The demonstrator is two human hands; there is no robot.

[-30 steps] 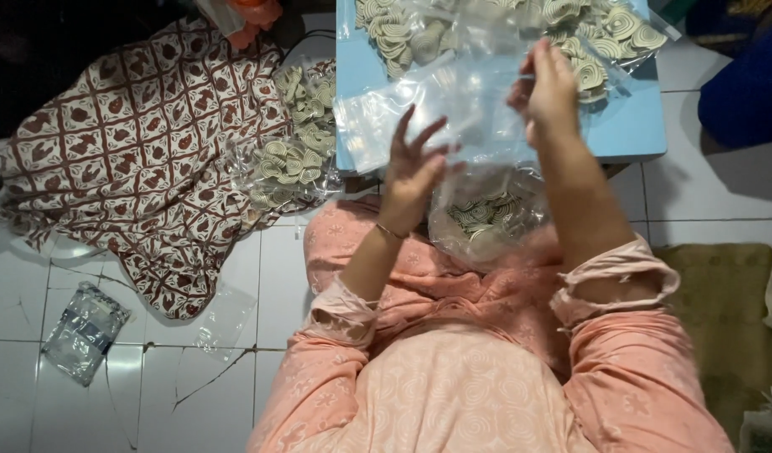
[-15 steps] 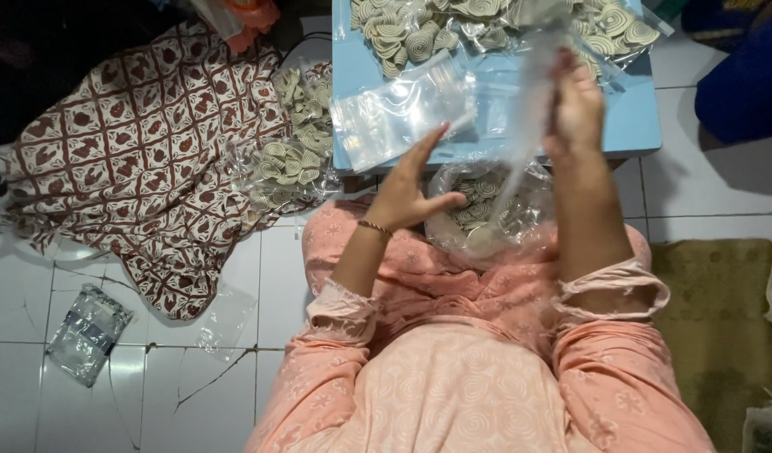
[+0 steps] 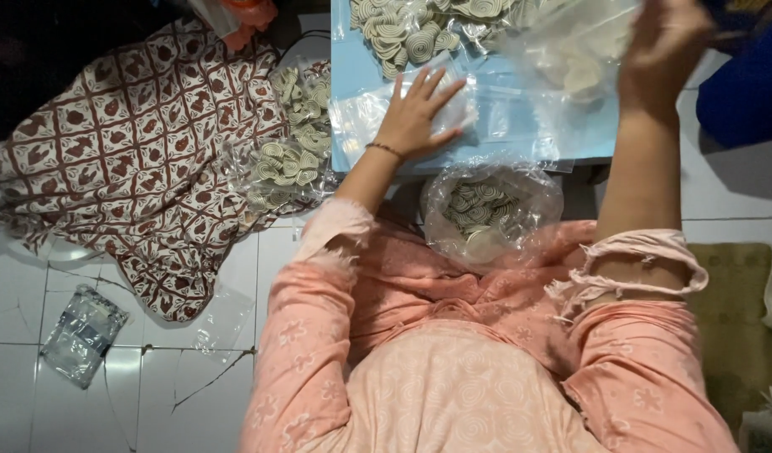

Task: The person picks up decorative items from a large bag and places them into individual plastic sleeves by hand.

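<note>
Pressing bags (image 3: 365, 113) flat, left hand (image 3: 415, 117) nears table edge (image 3: 486, 164).

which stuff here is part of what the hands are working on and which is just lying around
In use:
- left hand flat on the stack of clear plastic bags
- right hand lifting a clear bag
- spiral pieces on the blue table
- open bag of spiral pieces on the lap

Lying about:
- patterned cloth
- flat packet on the floor tiles
</note>
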